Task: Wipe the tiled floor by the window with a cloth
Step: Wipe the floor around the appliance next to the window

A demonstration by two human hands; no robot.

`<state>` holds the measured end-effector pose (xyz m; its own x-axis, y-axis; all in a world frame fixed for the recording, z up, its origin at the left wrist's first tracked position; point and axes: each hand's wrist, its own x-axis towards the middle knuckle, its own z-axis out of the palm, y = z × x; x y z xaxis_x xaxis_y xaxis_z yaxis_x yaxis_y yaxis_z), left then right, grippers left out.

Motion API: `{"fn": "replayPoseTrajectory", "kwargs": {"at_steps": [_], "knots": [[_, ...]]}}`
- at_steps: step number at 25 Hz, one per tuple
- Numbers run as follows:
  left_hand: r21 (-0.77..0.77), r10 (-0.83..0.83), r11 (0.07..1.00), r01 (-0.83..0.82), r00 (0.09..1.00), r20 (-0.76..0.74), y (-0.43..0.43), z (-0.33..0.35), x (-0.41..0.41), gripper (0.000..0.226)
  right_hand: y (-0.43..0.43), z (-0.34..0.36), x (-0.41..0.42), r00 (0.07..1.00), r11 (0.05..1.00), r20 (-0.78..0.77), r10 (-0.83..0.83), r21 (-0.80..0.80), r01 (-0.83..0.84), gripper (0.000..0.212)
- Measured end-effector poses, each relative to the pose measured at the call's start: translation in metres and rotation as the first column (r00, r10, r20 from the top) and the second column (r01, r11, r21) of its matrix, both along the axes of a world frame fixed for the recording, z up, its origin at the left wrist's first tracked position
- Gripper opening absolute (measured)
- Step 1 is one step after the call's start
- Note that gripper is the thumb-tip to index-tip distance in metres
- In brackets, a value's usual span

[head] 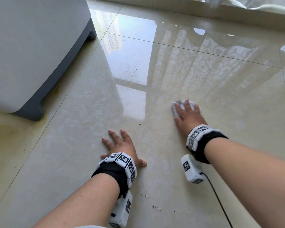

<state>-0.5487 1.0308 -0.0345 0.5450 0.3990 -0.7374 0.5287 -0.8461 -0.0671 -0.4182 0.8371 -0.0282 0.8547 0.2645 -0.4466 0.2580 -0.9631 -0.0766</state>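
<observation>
While both palms lie on the floor (69, 132), right hand (187, 116) presses flat, fingers straight, on the cloth (175, 111) | cloth: right of centre, under that hand | left hand (122, 145): nearer, fingers spread flat on bare tile, holding nothing | grey unit (31, 46): far left | curtain (253, 4): far right

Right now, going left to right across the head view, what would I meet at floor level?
Grey appliance → left hand, flat on the tiled floor → right hand, pressing the white cloth → black cable.
</observation>
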Motion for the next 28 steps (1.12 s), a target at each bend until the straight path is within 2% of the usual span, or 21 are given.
{"fn": "replayPoseTrajectory", "kwargs": {"at_steps": [3,7,9,13,20,23,25,28], "knots": [[0.0,-0.006,1.0,0.006,1.0,-0.003,-0.004,0.002,0.002,0.148,-0.034,0.005,0.015,0.977,0.978,-0.038,-0.208,-0.005,0.208,0.056],[-0.025,-0.015,1.0,0.015,1.0,-0.005,-0.013,0.002,-0.001,0.15,-0.035,-0.002,0.013,0.942,0.945,-0.071,-0.328,-0.002,0.328,0.056],[-0.035,-0.017,0.999,0.016,1.0,-0.009,-0.017,0.002,-0.004,0.15,-0.026,-0.004,0.006,0.954,0.955,-0.07,-0.293,0.036,0.296,0.056],[-0.05,-0.029,0.998,0.028,0.999,-0.021,-0.023,0.002,-0.009,0.151,0.009,-0.006,-0.013,0.993,0.992,-0.086,-0.082,0.093,0.09,0.054],[-0.071,-0.049,0.996,0.046,0.997,-0.052,-0.035,0.01,-0.021,0.149,0.04,-0.011,-0.073,0.987,0.969,-0.103,0.126,0.228,-0.1,0.049],[-0.067,-0.064,0.996,0.061,0.996,-0.057,-0.04,0.013,-0.027,0.148,0.028,-0.008,-0.069,0.987,0.97,-0.11,0.115,0.227,-0.087,0.05],[-0.069,-0.073,0.995,0.068,0.995,-0.071,-0.045,0.015,-0.031,0.148,0.007,-0.007,-0.057,0.994,0.989,-0.084,0.074,0.136,-0.062,0.051],[-0.073,-0.088,0.994,0.082,0.992,-0.086,-0.052,0.015,-0.039,0.147,-0.04,0.001,-0.037,0.992,0.995,-0.072,-0.103,0.006,0.103,0.052]]}}
